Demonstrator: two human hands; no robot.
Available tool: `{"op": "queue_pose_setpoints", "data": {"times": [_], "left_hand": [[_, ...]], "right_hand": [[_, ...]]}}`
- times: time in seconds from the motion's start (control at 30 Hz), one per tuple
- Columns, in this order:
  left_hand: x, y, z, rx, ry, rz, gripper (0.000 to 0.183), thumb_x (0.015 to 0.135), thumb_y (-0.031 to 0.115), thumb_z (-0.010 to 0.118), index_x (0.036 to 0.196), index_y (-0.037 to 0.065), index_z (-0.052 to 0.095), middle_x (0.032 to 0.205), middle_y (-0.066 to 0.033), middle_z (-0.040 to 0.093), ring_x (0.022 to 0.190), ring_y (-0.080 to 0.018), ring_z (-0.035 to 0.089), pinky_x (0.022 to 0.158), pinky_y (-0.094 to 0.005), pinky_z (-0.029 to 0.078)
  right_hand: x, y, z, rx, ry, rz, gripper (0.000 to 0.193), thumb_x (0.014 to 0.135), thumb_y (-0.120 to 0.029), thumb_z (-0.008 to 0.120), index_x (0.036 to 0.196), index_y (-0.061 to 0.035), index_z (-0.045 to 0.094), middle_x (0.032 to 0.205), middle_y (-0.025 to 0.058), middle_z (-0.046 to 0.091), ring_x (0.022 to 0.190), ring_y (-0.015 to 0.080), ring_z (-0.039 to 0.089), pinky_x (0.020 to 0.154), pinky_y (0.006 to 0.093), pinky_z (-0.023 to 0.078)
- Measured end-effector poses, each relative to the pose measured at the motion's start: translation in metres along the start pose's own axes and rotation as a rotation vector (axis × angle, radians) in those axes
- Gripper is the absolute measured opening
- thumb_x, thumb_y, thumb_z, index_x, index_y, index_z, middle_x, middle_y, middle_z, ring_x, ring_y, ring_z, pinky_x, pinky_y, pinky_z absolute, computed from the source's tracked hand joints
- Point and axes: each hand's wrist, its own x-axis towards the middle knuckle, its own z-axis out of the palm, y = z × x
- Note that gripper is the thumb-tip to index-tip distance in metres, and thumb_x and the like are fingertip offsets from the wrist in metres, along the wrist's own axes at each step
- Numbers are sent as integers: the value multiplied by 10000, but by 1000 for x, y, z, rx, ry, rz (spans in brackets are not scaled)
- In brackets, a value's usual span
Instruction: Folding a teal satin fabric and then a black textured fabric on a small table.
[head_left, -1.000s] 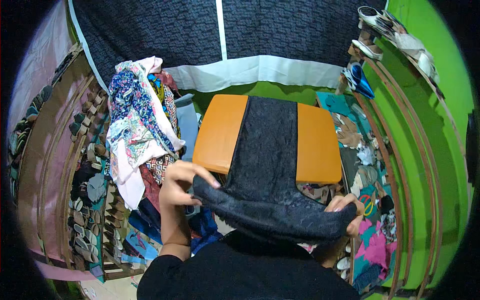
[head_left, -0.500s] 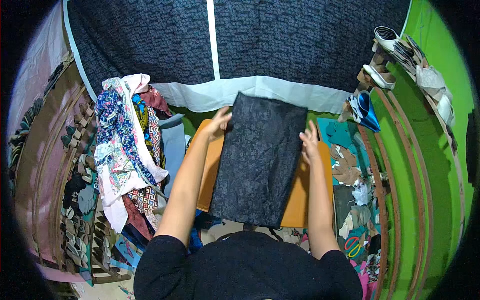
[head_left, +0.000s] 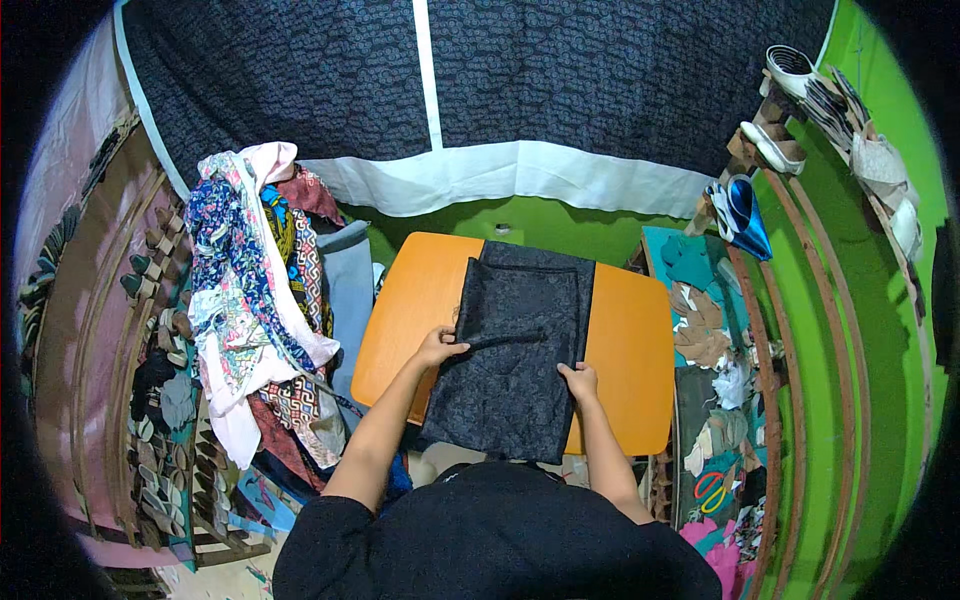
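A black patterned cloth (head_left: 520,400) lies over the middle of the orange table (head_left: 630,350), its near end hanging over the edge closest to me. Its upper layer is slightly offset from the layer underneath at the far end, and a crease runs across it from the left edge. My left hand (head_left: 440,346) pinches that left edge between thumb and fingers. On the opposite side, a little closer to me, my right hand (head_left: 580,382) is closed on the cloth's right edge.
Patterned fabrics (head_left: 255,300) are heaped left of the table. At right, a low surface holds cut scraps (head_left: 705,340) and scissors with red and yellow handles (head_left: 711,492). Wooden racks (head_left: 800,380) stand at both sides, and a dark curtain (head_left: 580,80) hangs behind.
The cloth has come down from a raised position onto the table. Both hands have moved nearer to me and closed on its side edges; before, their fingers were spread.
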Motion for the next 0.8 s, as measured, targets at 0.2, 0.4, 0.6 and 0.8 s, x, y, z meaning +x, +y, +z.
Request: {"op": "queue_pose_setpoints", "data": {"times": [0.2,0.4,0.6,0.8], "left_hand": [[-83,-20,9,303,168,-40,708,601,337,742,1107,-56,442,1001,-189,548,941,-269,533,837,-321,411],[-155,-53,21,151,22,-69,565,616,251,727,1035,-54,505,979,-215,581,922,-293,569,812,-333,431],[-205,-43,27,190,-11,-101,376,672,150,699,948,-51,541,824,-138,612,750,-199,598,680,-302,470],[-254,-58,-2,148,-280,-446,293,714,62,666,961,-24,536,771,-95,600,643,-147,583,490,-263,463]], "right_hand": [[-46,26,11,-23,5,-26,479,649,-232,687,978,89,555,935,200,600,841,283,595,754,326,456],[-74,75,12,-73,-43,48,700,657,-285,690,1170,104,416,1192,264,439,1103,335,452,920,339,356],[-113,120,13,-130,6,11,575,677,-187,679,1118,102,450,1118,225,493,1028,305,498,875,330,379],[-207,109,4,112,-279,45,442,693,-112,662,1088,29,523,1011,117,587,899,220,553,808,305,413]]}}
